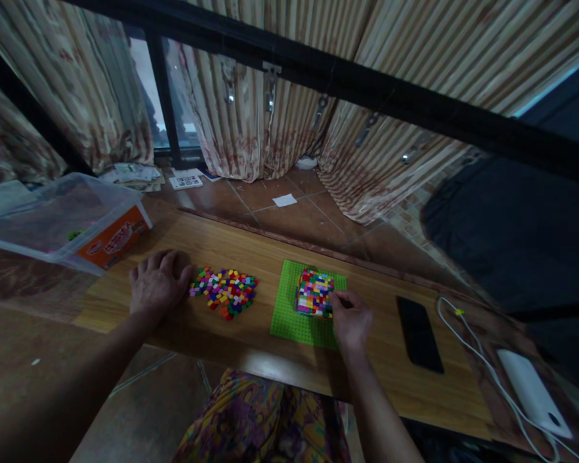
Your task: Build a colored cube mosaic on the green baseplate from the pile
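A green studded baseplate (282, 315) lies on the wooden board, carrying a block of tightly packed multicoloured toy bricks (314, 292). At the right edge of that block, my right hand (352, 318) is closed in a pinch, its fingertips against the bricks. Whatever sits between those fingertips is too small and covered to make out. To the left spreads a loose pile of small coloured bricks (226, 289). My left hand (158, 283) rests palm down on the wood beside this pile, fingers laid out and the thumb side close to the nearest bricks.
A clear plastic bin (110, 193) with an orange label stands at the far left. On the right lie a black phone (419, 334), a white cable (482, 354) and a white power bank (533, 392). Beyond the board's back edge are floor tiles, papers and curtains (251, 122).
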`<state>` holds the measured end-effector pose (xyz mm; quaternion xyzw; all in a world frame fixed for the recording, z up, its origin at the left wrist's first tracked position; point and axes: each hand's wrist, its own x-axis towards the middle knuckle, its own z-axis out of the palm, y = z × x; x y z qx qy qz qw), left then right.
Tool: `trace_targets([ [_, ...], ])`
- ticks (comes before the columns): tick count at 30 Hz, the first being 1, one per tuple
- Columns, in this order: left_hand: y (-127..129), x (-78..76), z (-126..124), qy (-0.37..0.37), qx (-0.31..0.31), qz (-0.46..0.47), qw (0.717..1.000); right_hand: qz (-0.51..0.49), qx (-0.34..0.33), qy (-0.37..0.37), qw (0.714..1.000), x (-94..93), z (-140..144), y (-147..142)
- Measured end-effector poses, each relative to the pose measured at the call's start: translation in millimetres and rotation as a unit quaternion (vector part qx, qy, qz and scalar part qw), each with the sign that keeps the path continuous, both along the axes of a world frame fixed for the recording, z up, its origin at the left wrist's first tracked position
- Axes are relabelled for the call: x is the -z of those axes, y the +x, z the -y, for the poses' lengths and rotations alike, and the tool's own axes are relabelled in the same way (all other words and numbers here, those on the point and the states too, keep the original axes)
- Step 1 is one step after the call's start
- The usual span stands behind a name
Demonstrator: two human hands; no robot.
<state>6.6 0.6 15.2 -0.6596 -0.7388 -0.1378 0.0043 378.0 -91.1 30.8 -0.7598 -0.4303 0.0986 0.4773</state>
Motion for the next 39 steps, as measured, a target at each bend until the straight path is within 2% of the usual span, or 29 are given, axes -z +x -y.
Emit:
trace_targets([
  [8, -0.1, 1.6, -0.3, 0.010, 0.004, -0.007, 1.000, -0.006, -0.007, -0.010, 1.000, 1.8, -1.7, 1.8],
  [16, -0.1, 1.0, 0.3, 0.016, 0.004, 0.000, 1.000, -0.079, -0.015, 0.008, 0.997, 11.0, -1.5, 2.9],
  [19, -0.7, 1.7, 0.8, 0.015, 0.006, 0.000, 1.000, -0.111, 0.002, 0.042, 0.993, 11.4, 5.1, 2.5],
  [23, -1.1, 3.7, 0.5, 0.015, 0.004, -0.002, 1.000, -0.105, 0.037, 0.098, 0.989, 5.6, 21.3, -7.9],
  [26, -0.7, 4.0, 0.5, 0.010, -0.001, -0.004, 1.000, -0.101, -0.015, 0.094, 0.990, -1.2, 33.8, -33.0],
  [29, 0.3, 2.7, 1.9, 0.007, -0.002, -0.001, 1.000, -0.071, -0.125, 0.063, 0.988, -6.4, 43.9, -70.5],
  [33, 1.1, 2.0, 3.8, 0.007, -0.002, 0.008, 1.000, -0.046, -0.250, -0.008, 0.967, -5.6, 49.7, -114.8],
  [35, 1.0, 2.9, 4.1, 0.010, -0.002, 0.011, 1.000, -0.024, -0.285, -0.025, 0.958, -0.9, 46.7, -126.8],
  [39, 0.2, 5.4, 4.0, 0.020, -0.003, 0.014, 1.000, 0.045, -0.304, -0.026, 0.951, 9.0, 28.7, -133.6],
])
